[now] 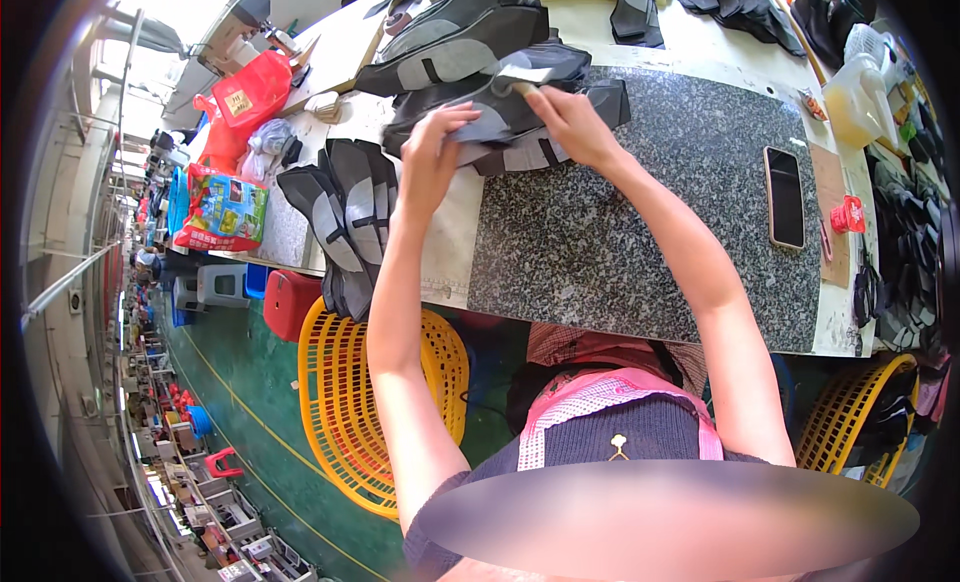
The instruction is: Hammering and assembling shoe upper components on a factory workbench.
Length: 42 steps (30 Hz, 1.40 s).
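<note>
Both of my arms reach to the far side of the table. My left hand (pixel 432 154) is closed on the near left edge of a grey and black cut piece (pixel 487 125), which looks like a shoe upper and is smeared by motion. Its right side is pinched by my right hand (pixel 572 125), thumb and fingers together near a small white patch. Beneath and behind it lie stacks of similar black and grey pieces (pixel 455 57). Another bundle of such pieces (pixel 345 217) hangs over the table's front edge, left of my left forearm.
A speckled stone slab (pixel 650 222) covers much of the table, with a phone (pixel 785 197) on its right. Red bags (pixel 250 92) and a colourful packet (pixel 222 210) sit at the left. A yellow basket (pixel 335 402) stands below; a jug (pixel 858 102) is far right.
</note>
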Tool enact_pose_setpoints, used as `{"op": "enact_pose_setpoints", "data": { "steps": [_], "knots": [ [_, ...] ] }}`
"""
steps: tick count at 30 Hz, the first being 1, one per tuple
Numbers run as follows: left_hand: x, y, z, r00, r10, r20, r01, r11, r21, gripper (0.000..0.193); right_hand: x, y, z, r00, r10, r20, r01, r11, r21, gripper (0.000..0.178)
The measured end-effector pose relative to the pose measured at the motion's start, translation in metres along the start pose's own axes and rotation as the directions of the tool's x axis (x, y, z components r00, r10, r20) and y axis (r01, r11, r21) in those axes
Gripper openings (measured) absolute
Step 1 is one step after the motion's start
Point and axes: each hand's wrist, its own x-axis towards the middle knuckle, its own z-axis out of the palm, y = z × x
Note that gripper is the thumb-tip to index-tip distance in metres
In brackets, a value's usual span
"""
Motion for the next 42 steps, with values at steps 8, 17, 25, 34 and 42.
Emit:
{"op": "enact_pose_setpoints", "data": {
  "steps": [8,17,25,34,42],
  "knots": [
    [-0.012,0.123,-0.142,0.215,0.046,-0.975,0.002,0.999,0.047,0.02,-0.001,-0.003,-0.007,0.992,0.122,0.039,-0.116,0.986,-0.123,0.047],
    [-0.084,0.144,0.032,0.674,-0.411,0.614,0.49,0.871,0.045,0.019,-0.105,-0.029,-0.061,0.996,-0.087,0.006,0.085,0.987,0.139,0.03],
    [-0.096,0.16,0.159,0.807,-0.062,0.587,0.293,0.905,-0.308,0.018,-0.245,-0.109,-0.161,0.848,0.51,0.142,-0.515,0.857,-0.005,0.048],
    [-0.065,0.162,0.173,0.654,-0.121,0.746,0.412,0.885,-0.217,0.035,-0.284,-0.117,-0.174,0.749,0.651,0.12,-0.612,0.75,-0.249,0.029],
    [-0.058,0.149,0.186,0.72,0.087,0.688,0.157,0.946,-0.284,0.012,-0.276,-0.123,-0.183,0.666,0.727,0.166,-0.692,0.685,-0.226,0.028]
  ]
}}
